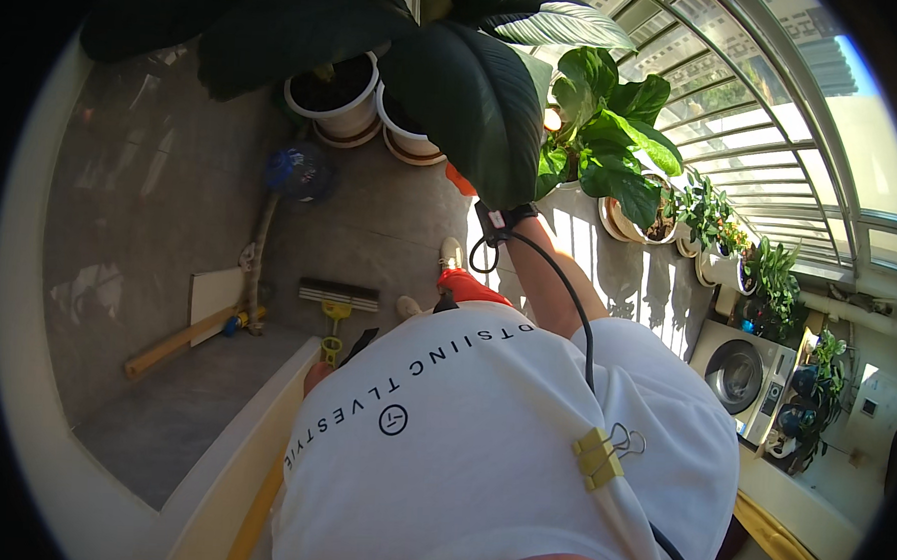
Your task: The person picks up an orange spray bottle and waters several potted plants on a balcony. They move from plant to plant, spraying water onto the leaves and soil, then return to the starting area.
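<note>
The right hand is hidden behind a big dark leaf point(473, 111), so I can't tell its grip; the leaf's tip hangs by the black wristband point(520, 215), something orange point(459, 178) at its edge. The left hand point(314, 377), mostly covered, grip unclear, is beside a yellow-handled squeegee point(339, 295). White pots point(348, 118) stand beyond.

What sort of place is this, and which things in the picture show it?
It is most likely a home balcony: a large window with bars lets in sunlight, several potted plants stand near it, and a front-loading washing machine is at the right.
</note>
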Tool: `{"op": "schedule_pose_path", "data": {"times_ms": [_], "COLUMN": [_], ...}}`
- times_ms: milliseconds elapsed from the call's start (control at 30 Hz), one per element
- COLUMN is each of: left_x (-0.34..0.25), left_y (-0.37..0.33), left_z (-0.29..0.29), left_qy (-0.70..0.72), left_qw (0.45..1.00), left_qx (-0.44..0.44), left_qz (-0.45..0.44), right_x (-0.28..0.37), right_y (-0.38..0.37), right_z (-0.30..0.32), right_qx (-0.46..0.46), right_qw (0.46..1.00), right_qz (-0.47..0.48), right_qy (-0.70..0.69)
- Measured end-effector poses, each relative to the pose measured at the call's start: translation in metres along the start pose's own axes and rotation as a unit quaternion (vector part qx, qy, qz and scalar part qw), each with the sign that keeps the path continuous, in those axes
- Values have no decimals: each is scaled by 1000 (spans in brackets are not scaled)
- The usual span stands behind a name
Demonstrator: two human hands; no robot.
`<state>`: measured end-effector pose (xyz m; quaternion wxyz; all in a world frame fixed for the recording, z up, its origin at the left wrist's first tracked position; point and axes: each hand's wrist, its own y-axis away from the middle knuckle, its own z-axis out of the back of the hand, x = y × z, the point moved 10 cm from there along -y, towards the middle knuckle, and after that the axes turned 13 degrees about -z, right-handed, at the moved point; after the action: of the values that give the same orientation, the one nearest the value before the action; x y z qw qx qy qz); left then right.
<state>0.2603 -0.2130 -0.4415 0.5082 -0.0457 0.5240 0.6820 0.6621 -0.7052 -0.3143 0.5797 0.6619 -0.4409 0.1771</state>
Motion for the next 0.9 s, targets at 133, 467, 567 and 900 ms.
{"op": "schedule_pose_path", "data": {"times_ms": [133,467,567,900], "left_x": [-22,-40,-42,4], "left_y": [6,-46,-56,-34], "left_z": [12,25,27,5], "left_qy": [22,148,202,107], "left_qw": [1000,984,974,991], "left_qx": [-8,-94,-94,-81], "left_qz": [13,-21,-32,2], "right_x": [-8,-14,-17,-15], "right_y": [28,72,67,8], "right_z": [75,167,163,49], "right_qx": [-57,-122,-112,-4], "right_qw": [996,985,986,996], "right_qz": [-49,-99,-102,-64], "right_qy": [46,74,76,67]}}
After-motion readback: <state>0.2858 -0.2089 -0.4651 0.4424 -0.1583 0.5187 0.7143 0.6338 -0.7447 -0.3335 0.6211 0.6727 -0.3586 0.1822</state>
